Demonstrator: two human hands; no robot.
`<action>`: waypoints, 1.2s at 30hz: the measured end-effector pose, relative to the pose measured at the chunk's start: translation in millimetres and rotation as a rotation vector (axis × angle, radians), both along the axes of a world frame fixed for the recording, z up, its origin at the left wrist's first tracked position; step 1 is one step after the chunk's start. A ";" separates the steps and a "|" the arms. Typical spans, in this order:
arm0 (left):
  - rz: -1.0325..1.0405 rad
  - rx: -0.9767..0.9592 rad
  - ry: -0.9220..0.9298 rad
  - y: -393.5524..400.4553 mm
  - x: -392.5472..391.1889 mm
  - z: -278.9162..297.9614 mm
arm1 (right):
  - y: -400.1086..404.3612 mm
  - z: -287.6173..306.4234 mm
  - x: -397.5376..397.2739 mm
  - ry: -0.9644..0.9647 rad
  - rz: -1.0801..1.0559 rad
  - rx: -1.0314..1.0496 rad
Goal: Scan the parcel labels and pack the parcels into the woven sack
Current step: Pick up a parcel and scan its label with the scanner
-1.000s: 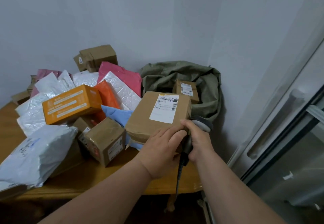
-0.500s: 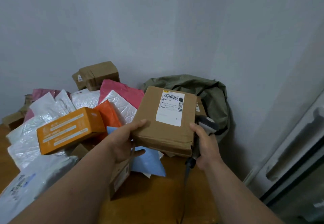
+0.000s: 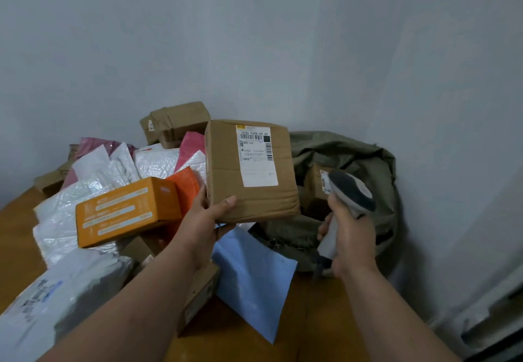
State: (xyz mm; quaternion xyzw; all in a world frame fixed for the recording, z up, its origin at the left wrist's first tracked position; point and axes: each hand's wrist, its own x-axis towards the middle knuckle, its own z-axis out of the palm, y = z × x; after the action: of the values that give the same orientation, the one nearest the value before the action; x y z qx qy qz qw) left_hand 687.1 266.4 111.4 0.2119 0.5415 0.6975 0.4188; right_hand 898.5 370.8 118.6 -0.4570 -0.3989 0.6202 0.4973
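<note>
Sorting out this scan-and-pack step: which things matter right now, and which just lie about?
In use:
left hand
brown parcel
right hand
barcode scanner
green woven sack

Lying about:
orange box
blue mailer
white bubble mailers

head view: worn at head height; facing forward and down toward table point(image 3: 311, 333) far-right corner by wall; close, within arm's reach; single view

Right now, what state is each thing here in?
Brown box: held up, label facing camera.
Left hand: grips the box's lower corner.
Right hand: grips the scanner.
Sack: open, one parcel inside.
Orange box: lying on the pile.
Blue mailer: flat on the table.
</note>
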 end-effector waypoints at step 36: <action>-0.030 0.050 0.000 21.6 -20.1 -25.1 | 5.5 41.0 -39.0 -0.070 0.495 0.207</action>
State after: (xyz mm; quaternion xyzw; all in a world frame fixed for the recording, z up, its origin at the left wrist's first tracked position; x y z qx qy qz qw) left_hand 667.0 288.1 86.3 0.2301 0.5207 0.7045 0.4237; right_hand 859.5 376.3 159.6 -0.3135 -0.5767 0.6625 0.3608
